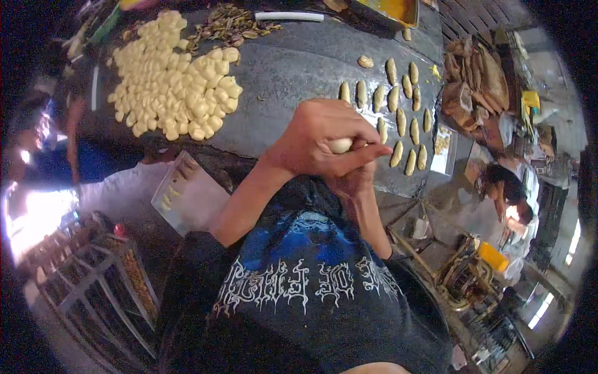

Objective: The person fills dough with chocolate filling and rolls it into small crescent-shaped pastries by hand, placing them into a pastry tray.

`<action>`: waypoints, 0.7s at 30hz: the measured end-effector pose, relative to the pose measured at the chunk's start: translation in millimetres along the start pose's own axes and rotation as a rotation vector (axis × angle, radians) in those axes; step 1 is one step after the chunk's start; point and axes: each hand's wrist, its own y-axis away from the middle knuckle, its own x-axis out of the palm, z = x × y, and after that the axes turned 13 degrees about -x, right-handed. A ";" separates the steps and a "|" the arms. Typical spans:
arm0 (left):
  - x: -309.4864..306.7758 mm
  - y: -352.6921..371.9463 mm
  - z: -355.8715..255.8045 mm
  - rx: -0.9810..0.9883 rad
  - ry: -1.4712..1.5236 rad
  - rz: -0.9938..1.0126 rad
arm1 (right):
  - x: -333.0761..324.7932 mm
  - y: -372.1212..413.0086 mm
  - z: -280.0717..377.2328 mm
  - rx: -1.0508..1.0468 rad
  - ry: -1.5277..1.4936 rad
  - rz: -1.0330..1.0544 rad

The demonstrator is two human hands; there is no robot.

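Over the table's front edge, my left hand [321, 134] is closed around a small pale dough piece [341, 145], which shows between its fingers. My right hand [354, 179] sits underneath, pressed against the left and partly covered by it. Its fingers are mostly hidden, though it appears to cup the same dough. Beyond my hands on the right, rows of finger-shaped dough rolls [398, 123] lie on the dark table [280, 75]. A large heap of rounded dough pieces [177, 87] covers the left part of the table.
Behind the heap lies a pile of dark brownish pieces [230, 25] beside a white rod [289, 17]. A tray with yellow contents [392, 9] stands at the back. Brown bags [476, 75] are at right, where another person [507, 193] is. A metal rack [99, 287] stands lower left.
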 end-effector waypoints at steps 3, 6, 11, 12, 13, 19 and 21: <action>-2.2 0.8 31.7 -0.086 0.067 0.070 | -7.0 -2.3 11.8 0.193 -0.407 -0.123; 3.6 -2.5 65.5 0.130 -0.110 0.107 | -22.2 -19.9 7.4 0.281 -0.532 -0.176; -24.1 -9.5 70.2 -0.043 -0.009 -0.042 | -32.5 -69.2 28.5 0.014 -0.198 -0.076; -38.3 -8.5 69.4 -0.091 -0.012 -0.118 | -27.5 -92.2 37.9 -0.007 -0.094 0.110; -57.3 -9.8 68.3 -0.132 -0.015 -0.190 | -22.4 -115.6 47.1 -0.051 0.008 0.291; -125.9 42.9 178.4 -0.652 -0.483 0.055 | -33.7 -280.9 -26.8 0.037 0.874 0.203; -130.7 70.8 207.3 -0.657 -0.539 0.170 | 2.0 -340.2 -34.4 -0.021 1.054 0.311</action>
